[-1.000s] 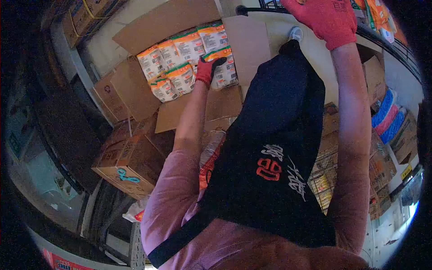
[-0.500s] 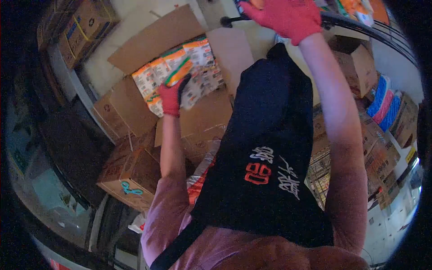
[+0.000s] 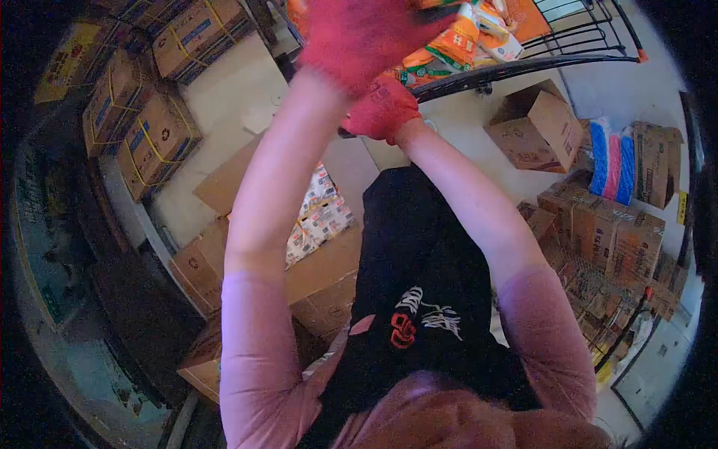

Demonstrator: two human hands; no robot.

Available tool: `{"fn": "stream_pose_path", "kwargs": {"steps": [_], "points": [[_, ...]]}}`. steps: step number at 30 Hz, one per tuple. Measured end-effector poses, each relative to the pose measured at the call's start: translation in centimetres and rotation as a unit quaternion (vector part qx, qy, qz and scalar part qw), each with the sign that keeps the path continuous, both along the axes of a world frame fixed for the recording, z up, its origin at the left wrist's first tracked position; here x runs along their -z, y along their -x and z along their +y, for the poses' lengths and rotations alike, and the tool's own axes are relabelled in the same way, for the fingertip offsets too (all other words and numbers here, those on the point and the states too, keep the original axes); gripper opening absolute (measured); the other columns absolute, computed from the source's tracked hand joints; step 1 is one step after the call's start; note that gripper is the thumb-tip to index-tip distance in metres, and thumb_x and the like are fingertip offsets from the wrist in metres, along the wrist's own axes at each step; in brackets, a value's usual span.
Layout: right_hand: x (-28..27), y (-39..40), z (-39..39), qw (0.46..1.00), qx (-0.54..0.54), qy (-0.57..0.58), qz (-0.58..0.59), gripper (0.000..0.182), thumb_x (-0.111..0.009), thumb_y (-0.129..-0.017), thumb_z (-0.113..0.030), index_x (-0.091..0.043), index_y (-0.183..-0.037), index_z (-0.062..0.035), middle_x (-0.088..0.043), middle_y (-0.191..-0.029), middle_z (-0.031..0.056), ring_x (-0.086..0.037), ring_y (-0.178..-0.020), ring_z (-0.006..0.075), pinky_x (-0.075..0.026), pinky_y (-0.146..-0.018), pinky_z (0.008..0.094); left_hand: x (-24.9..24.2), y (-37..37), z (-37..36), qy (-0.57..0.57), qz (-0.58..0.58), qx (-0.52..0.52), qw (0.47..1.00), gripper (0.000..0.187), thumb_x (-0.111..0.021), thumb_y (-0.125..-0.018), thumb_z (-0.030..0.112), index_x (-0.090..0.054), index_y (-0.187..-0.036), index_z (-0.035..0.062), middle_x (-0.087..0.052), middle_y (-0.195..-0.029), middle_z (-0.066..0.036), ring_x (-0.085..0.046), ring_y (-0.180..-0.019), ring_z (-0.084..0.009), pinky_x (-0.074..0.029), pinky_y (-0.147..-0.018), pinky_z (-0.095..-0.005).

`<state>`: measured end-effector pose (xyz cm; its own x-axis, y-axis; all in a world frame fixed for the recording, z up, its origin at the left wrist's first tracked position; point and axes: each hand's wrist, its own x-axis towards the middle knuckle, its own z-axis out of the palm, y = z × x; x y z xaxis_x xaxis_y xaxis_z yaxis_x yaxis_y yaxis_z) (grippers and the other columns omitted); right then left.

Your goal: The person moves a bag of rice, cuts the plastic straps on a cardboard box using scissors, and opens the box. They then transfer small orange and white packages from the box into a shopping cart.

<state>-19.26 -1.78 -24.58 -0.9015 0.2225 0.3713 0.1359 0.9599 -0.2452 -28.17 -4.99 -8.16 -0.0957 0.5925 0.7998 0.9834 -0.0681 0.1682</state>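
Note:
My left hand [image 3: 363, 41], in a red glove, is at the top edge of the view, blurred and large, over a black wire basket [image 3: 493, 73]. My right hand [image 3: 385, 111], also red-gloved, is just below it at the basket's front rim; its fingers are partly covered. Whether either hand holds something cannot be seen. Orange and white packets [image 3: 458, 41] lie in the basket beside my left hand. Below my left forearm, an open cardboard box [image 3: 318, 273] contains more white and orange packets [image 3: 323, 213].
Strapped cartons [image 3: 157, 142] stand at the upper left. On the right are an open carton [image 3: 531, 127], blue and pink bundles [image 3: 613, 161] and stacked cartons [image 3: 606, 228]. A dark apron [image 3: 419, 247] covers my body.
My left hand has left the open box and moved up and right to the basket. My right hand has moved left and down. The view has shifted, showing more of the basket.

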Motion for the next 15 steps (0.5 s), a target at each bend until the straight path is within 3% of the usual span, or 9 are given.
{"fn": "stream_pose_path", "kwargs": {"steps": [1,4,7,8,10,11,12,13,15], "points": [[-0.1,-0.3,0.0,1.0,-0.011,-0.006,0.014,0.033,-0.053,-0.077,-0.04,-0.063,-0.076,-0.0079,-0.065,-0.079,0.016,-0.063,-0.074,0.0333,-0.049,-0.067,0.0463,0.4,-0.4,2.7,0.041,0.022,0.025,0.999,0.08,-0.074,-0.068,0.037,-0.039,-0.132,0.0058,-0.039,-0.13,-0.025,-0.042,-0.115,-0.0419,-0.036,-0.095,-0.0479],[-0.5,-0.8,0.1,0.997,-0.041,-0.05,0.042,0.034,-0.053,-0.078,-0.039,-0.062,-0.075,-0.0073,-0.065,-0.079,0.0158,-0.063,-0.073,0.0327,-0.049,-0.063,0.0451,2.2,-1.0,5.4,0.047,-0.015,-0.001,0.999,0.075,-0.074,-0.068,0.037,-0.043,-0.128,0.0058,-0.046,-0.123,-0.026,-0.042,-0.115,-0.0416,-0.035,-0.095,-0.0478],[-1.8,-0.6,-0.7,0.996,-0.008,-0.049,-0.076,0.035,-0.053,-0.079,-0.042,-0.061,-0.081,-0.0072,-0.065,-0.08,0.0158,-0.063,-0.074,0.0326,-0.049,-0.064,0.0445,5.7,1.6,1.6,-0.014,-0.175,-0.051,0.983,0.073,-0.074,-0.069,0.035,-0.043,-0.127,0.0037,-0.049,-0.12,-0.024,-0.041,-0.115,-0.0408,-0.032,-0.098,-0.048],[-2.1,-0.3,-0.7,0.99,0.01,-0.041,-0.132,0.036,-0.054,-0.079,-0.043,-0.061,-0.083,-0.0072,-0.065,-0.08,0.0158,-0.063,-0.074,0.0325,-0.049,-0.064,0.0444,10.0,4.7,-0.4,-0.11,-0.116,-0.069,0.985,0.068,-0.073,-0.069,0.033,-0.046,-0.124,0.003,-0.049,-0.121,-0.021,-0.043,-0.115,-0.038,-0.032,-0.098,-0.0475],[-1.5,-0.3,-0.6,0.986,0.034,-0.027,-0.159,0.039,-0.053,-0.08,-0.047,-0.059,-0.092,-0.0104,-0.064,-0.086,0.0128,-0.062,-0.08,0.0315,-0.047,-0.071,0.044,18.3,7.5,-7.5,-0.131,-0.267,-0.167,0.94,0.05,-0.081,-0.064,0.021,-0.057,-0.103,0.0003,-0.061,-0.095,-0.011,-0.056,-0.09,-0.0248,-0.044,-0.083,-0.0375],[-1.3,-0.3,-0.5,0.983,0.045,-0.023,-0.174,0.04,-0.053,-0.081,-0.049,-0.058,-0.097,-0.012,-0.064,-0.089,0.0113,-0.062,-0.083,0.031,-0.046,-0.075,0.0438,24.7,7.9,-11.6,-0.11,-0.367,-0.24,0.892,0.048,-0.078,-0.069,0.022,-0.055,-0.105,-0.0013,-0.06,-0.099,-0.013,-0.056,-0.09,-0.0256,-0.044,-0.085,-0.0367],[-1.4,-0.1,-0.5,0.982,0.052,-0.024,-0.179,0.041,-0.053,-0.08,-0.049,-0.058,-0.097,-0.0118,-0.064,-0.089,0.0117,-0.062,-0.083,0.0308,-0.047,-0.073,0.0438,27.7,6.5,-15.4,-0.026,-0.467,-0.342,0.815,0.047,-0.075,-0.072,0.023,-0.054,-0.105,-0.0032,-0.059,-0.103,-0.015,-0.056,-0.094,-0.0267,-0.043,-0.086,-0.037],[-1.8,-0.2,-0.9,0.981,0.057,-0.026,-0.186,0.041,-0.054,-0.08,-0.049,-0.058,-0.096,-0.0115,-0.064,-0.088,0.0121,-0.062,-0.083,0.0307,-0.047,-0.072,0.0437,32.6,5.0,-19.7,0.064,-0.463,-0.411,0.782,0.049,-0.073,-0.074,0.025,-0.053,-0.108,-0.0039,-0.059,-0.106,-0.017,-0.056,-0.098,-0.0289,-0.043,-0.088,-0.0381],[-2.6,0.5,-1.2,0.978,0.07,-0.019,-0.195,0.039,-0.056,-0.078,-0.046,-0.058,-0.093,-0.0099,-0.063,-0.086,0.0125,-0.061,-0.082,0.0308,-0.047,-0.071,0.0427,43.0,1.3,-27.2,0.222,-0.527,-0.387,0.723,0.071,-0.066,-0.075,0.048,-0.048,-0.117,-0.0054,-0.053,-0.119,-0.024,-0.051,-0.109,-0.0359,-0.037,-0.097,-0.0432]]}}
